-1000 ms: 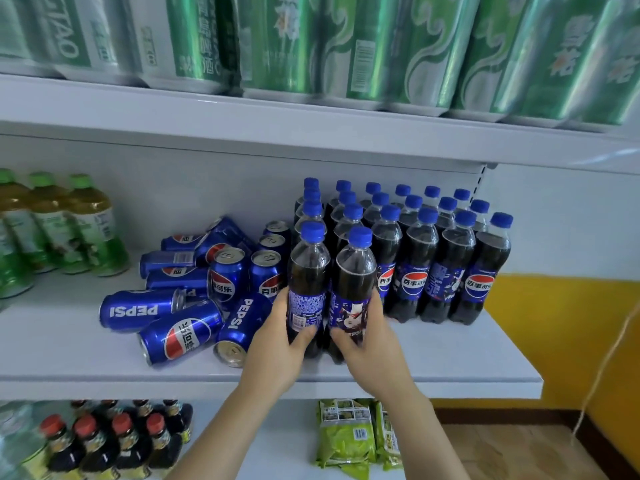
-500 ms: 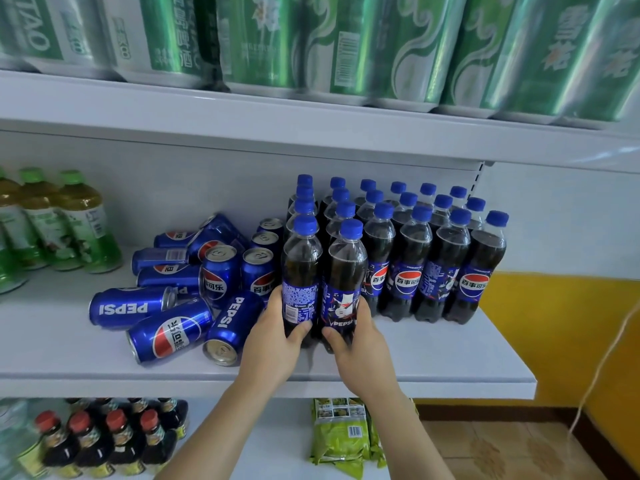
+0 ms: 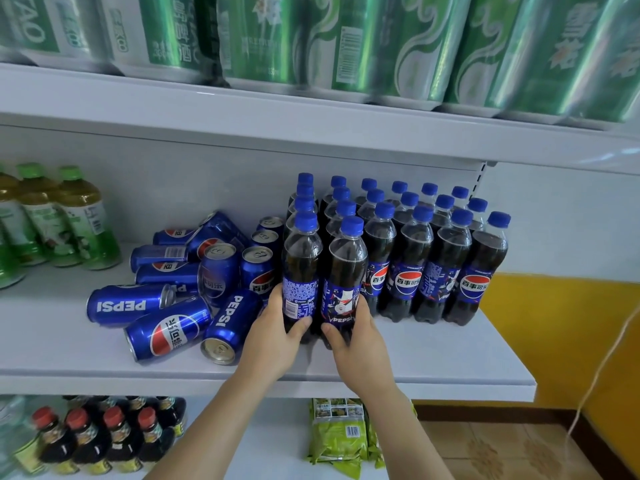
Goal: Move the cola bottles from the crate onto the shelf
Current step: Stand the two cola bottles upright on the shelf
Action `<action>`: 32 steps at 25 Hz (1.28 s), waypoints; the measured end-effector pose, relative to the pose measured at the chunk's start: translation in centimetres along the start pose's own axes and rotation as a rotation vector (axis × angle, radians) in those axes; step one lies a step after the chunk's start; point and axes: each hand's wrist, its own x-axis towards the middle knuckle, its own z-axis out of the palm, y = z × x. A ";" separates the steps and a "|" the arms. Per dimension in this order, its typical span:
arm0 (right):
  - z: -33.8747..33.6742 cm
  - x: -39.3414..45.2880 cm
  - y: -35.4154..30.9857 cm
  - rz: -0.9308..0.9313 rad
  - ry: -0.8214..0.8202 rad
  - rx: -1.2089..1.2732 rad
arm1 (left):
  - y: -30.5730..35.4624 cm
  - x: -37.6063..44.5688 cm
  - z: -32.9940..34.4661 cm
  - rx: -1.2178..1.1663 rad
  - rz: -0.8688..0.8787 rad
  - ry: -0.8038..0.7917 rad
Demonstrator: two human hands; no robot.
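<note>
- Left hand (image 3: 277,332): wrapped round the lower body of the left cola bottle (image 3: 300,271), thumb across the front below the label, fingers behind.
- Right hand (image 3: 358,341): grips the right cola bottle (image 3: 347,275) in the same way, thumb at the label's lower edge.
- Both bottles stand upright, side by side and touching, at the front of the white shelf (image 3: 433,362); whether their bases rest fully on it cannot be told, since the hands cover them.
- Behind and to the right of the hands: the block of shelved cola bottles (image 3: 426,258), blue caps in rows, the held pair closing its left front corner.
- Just left of the left hand: blue cola cans (image 3: 166,327), several lying on their sides (one lies just beside the wrist).
- The crate is not in view.
- Handling, as a judgement: full bottles, moderately heavy; the smooth plastic wall gives slightly and may slip. Hold low on the labelled waist, not the cap, for a steady upright set-down.
</note>
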 end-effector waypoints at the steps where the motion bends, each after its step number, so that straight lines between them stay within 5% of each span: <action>1: 0.0 0.0 0.0 -0.006 -0.003 0.000 | 0.1 0.0 -0.1 -0.006 -0.005 -0.005; 15: -5.2 -2.2 -3.7 -0.099 0.167 0.270 | 5.0 -3.4 -1.2 -0.362 0.139 0.336; 24: -10.5 -5.6 -2.6 -0.073 0.354 0.341 | 10.1 -6.1 2.4 -0.611 0.252 0.168; 32: -16.1 -10.7 -1.9 0.025 0.680 0.205 | 14.2 -7.3 6.5 -0.664 0.378 -0.178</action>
